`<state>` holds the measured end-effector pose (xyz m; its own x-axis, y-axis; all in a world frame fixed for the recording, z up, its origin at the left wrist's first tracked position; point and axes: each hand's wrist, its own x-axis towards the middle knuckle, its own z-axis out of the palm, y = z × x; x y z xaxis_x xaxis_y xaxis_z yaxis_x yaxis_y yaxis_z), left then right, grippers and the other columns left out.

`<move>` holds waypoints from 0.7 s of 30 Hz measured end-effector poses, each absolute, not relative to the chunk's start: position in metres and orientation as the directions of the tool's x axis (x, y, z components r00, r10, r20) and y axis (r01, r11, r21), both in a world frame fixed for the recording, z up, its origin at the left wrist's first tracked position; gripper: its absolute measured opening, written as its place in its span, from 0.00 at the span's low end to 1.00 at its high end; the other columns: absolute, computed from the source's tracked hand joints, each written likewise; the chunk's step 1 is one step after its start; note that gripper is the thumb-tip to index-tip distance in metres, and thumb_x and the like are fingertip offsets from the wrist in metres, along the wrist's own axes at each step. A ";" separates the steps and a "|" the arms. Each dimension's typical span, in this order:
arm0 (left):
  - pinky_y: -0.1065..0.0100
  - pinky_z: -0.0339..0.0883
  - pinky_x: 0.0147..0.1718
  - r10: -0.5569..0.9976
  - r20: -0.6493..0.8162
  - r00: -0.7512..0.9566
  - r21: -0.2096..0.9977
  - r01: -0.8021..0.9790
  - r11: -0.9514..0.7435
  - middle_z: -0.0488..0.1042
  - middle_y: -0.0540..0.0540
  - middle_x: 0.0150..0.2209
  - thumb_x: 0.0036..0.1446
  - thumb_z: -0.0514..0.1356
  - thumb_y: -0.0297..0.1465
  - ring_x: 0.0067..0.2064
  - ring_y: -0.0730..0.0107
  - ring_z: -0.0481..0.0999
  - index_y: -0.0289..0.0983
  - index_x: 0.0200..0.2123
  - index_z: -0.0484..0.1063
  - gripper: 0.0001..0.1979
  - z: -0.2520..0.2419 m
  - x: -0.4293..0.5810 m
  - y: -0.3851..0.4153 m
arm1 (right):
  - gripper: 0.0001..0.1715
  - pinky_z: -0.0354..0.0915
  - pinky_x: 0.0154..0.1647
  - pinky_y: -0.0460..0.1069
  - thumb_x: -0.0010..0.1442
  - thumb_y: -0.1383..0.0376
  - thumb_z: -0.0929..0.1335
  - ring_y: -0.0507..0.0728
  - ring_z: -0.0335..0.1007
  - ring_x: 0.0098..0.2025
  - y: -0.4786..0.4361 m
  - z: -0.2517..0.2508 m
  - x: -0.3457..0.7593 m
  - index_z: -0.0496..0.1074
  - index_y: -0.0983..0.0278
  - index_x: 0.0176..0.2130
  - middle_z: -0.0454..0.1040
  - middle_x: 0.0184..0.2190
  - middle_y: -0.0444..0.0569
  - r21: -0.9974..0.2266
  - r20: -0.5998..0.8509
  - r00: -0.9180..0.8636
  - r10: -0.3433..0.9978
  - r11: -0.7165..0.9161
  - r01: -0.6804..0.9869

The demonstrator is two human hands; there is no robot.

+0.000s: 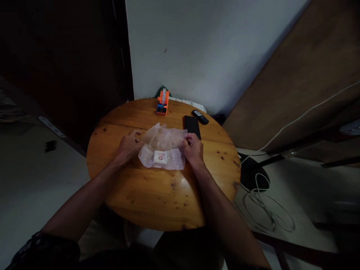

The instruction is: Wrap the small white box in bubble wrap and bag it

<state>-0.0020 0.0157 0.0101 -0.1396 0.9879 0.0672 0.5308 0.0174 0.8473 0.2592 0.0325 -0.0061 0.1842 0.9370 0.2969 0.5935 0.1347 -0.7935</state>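
Observation:
A sheet of clear bubble wrap (168,139) lies crumpled on the round wooden table. On its near part rests a small white box (160,157) with a reddish print. My left hand (129,144) is at the wrap's left edge, thumb and fingers closed near a corner of it. At the right edge, my right hand (193,149) pinches the wrap between thumb and fingers. The box lies between my two hands, and neither hand touches it.
Behind the wrap, an orange tape dispenser (163,102) stands near the table's far edge. A black phone (192,126) and a dark remote (200,117) lie beyond my right hand. Coiled white cable (263,202) is on the floor at right.

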 end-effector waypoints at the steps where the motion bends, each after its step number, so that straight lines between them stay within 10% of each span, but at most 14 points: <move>1: 0.70 0.54 0.25 0.988 0.061 -0.140 0.825 0.565 0.029 0.67 0.55 0.20 0.48 0.61 0.34 0.23 0.69 0.66 0.37 0.45 0.72 0.19 0.011 -0.003 0.016 | 0.14 0.67 0.42 0.53 0.57 0.63 0.66 0.60 0.75 0.38 0.032 -0.006 0.260 0.74 0.60 0.43 0.80 0.35 0.50 -0.766 0.291 0.181 0.939 0.115 0.633; 10: 0.67 0.63 0.30 0.988 0.089 -0.127 0.808 0.589 0.003 0.74 0.48 0.29 0.48 0.61 0.37 0.30 0.66 0.72 0.37 0.40 0.75 0.16 0.009 -0.006 0.020 | 0.16 0.64 0.39 0.52 0.61 0.64 0.65 0.61 0.76 0.38 0.031 -0.001 0.257 0.75 0.59 0.49 0.81 0.35 0.51 -0.618 0.232 0.167 0.958 0.012 0.786; 17: 0.56 0.70 0.50 0.931 0.237 0.278 0.650 0.667 -0.365 0.70 0.38 0.59 0.53 0.60 0.39 0.61 0.48 0.68 0.38 0.38 0.81 0.15 0.040 0.002 0.028 | 0.15 0.65 0.40 0.50 0.64 0.62 0.64 0.59 0.76 0.41 0.029 0.006 0.254 0.77 0.59 0.47 0.82 0.39 0.50 -0.557 0.191 0.171 0.967 -0.037 0.830; 21: 0.54 0.64 0.59 0.917 0.130 0.377 0.573 0.727 -0.380 0.75 0.40 0.57 0.51 0.61 0.34 0.59 0.50 0.72 0.38 0.38 0.83 0.13 0.045 0.019 0.048 | 0.17 0.65 0.41 0.49 0.65 0.63 0.63 0.59 0.76 0.42 0.026 0.010 0.252 0.77 0.60 0.49 0.82 0.42 0.50 -0.515 0.153 0.176 0.973 -0.074 0.854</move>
<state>0.0187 0.0479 0.0450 0.3770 0.9170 0.1301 0.7265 -0.3799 0.5726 0.2517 0.0261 0.0095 0.1758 0.9725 0.1527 0.8541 -0.0735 -0.5149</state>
